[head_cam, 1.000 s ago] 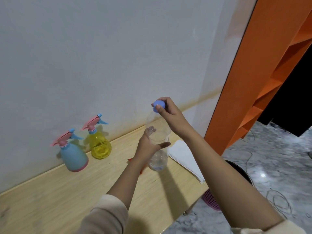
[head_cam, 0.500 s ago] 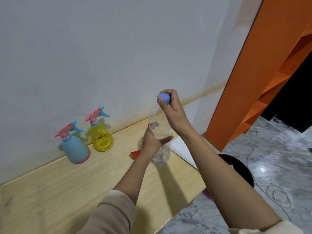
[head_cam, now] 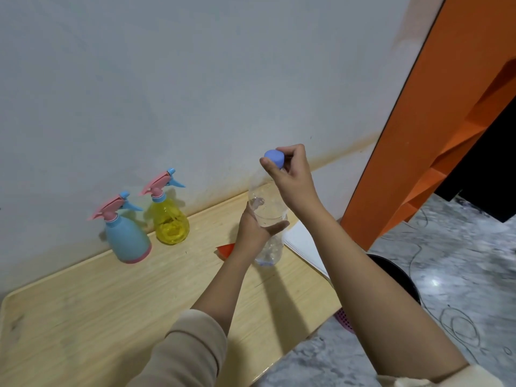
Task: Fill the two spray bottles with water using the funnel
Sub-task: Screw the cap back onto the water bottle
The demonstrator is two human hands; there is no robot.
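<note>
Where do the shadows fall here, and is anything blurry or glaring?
Head view: the clear bottle casts a long shadow toward the camera across the table; the blue spray bottle and yellow spray bottle faintly shadow the wall; a glare spot on the marble floor, smeared far right.

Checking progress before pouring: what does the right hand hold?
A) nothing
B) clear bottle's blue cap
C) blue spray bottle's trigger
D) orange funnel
B: the right hand pinches the blue cap at the top of the clear plastic bottle, whose body the left hand holds.

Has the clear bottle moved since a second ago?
No. The clear bottle stays equally far right of the yellow spray bottle; only the view shifted.
</note>
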